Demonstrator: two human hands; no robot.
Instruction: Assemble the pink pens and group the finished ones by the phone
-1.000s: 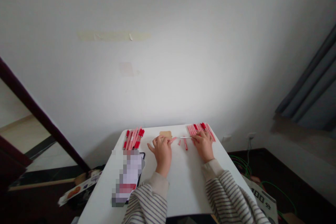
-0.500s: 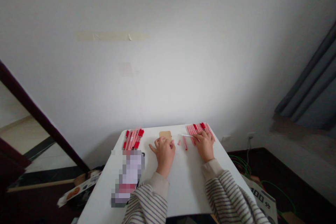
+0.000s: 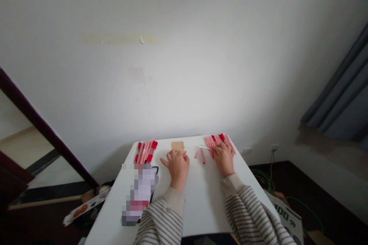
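White refill (image 3: 204,147) is pinched in the right hand (image 3: 224,157); the left hand (image 3: 177,165) grasps a pink pen part (image 3: 185,153); a pink pen barrel (image 3: 202,156) lies between them.

Pixelated slab (image 3: 139,191), dark rim showing, near left edge of white table (image 3: 204,210). Beyond far edge: pale wall (image 3: 201,84), yellowish tape (image 3: 120,38) on it. Off right edge: wall sockets (image 3: 275,147), green cables (image 3: 262,174), pale thing printed "100" (image 3: 291,219) below tabletop; grey curtain (image 3: 339,95) higher up. Off left edge: printed sheet (image 3: 86,208) down low, dark door frame (image 3: 37,121).
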